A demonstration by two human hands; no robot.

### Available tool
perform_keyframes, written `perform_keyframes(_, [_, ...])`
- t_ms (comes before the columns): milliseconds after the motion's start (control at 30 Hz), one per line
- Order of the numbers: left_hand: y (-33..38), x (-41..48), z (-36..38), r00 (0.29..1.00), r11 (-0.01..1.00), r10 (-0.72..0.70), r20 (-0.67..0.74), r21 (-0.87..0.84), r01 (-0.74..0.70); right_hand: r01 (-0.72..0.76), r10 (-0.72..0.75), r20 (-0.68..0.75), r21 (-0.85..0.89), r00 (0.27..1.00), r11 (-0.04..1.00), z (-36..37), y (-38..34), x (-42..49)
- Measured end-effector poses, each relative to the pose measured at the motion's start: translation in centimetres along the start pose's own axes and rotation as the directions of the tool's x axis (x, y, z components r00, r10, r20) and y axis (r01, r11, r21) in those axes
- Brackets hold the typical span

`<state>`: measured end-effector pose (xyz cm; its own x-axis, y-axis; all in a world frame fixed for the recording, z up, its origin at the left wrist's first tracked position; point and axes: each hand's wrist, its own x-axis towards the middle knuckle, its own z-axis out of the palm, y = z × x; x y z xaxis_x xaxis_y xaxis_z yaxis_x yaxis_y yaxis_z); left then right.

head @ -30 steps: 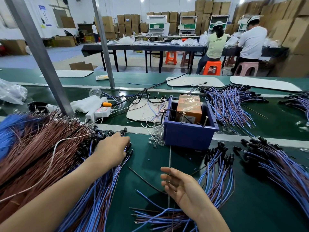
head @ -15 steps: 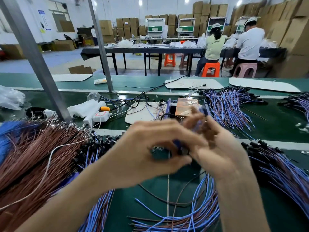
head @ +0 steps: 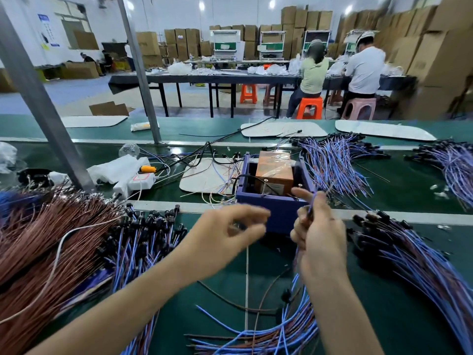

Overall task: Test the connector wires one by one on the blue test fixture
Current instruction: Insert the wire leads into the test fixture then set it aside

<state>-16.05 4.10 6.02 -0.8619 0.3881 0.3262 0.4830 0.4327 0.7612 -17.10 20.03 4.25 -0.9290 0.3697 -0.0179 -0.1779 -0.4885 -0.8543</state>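
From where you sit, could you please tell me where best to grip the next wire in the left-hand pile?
Pinch a black connector head at the edge of the left-hand pile facing the blue test fixture, coming from above on that side: the heads lie exposed there, while the tails are tangled together.

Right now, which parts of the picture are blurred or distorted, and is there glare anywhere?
Head view: motion blur smears the left hand, so its grip is unclear; the right hand, pinching a connector wire, is sharper. Head view: the cardboard boxes at top right look stretched and soft. Head view: the ceiling lights blow out; the orange box glints.
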Motion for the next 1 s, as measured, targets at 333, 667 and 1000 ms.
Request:
perform_keyframes(333, [3.7,7.4,2.6,0.982,0.854,-0.190,-0.008,-0.495,0.161,0.125,0.020,0.307,-0.446,0.952,0.886,-0.1,2.2,-1.5])
perform_keyframes(667, [5.4,6.0,-0.5,0.967,0.803,0.080,-0.240,-0.559,-0.206,0.508,-0.237,0.455,-0.818,0.858,0.269,-3.3,-2.0,0.4])
perform_keyframes(1000, [3.0,3.8,0.5,0.970,0.714,0.132,-0.204,-0.659,-0.236,0.520,-0.009,0.521,-0.850,0.853,0.091,-6.4,0.3,1.9])
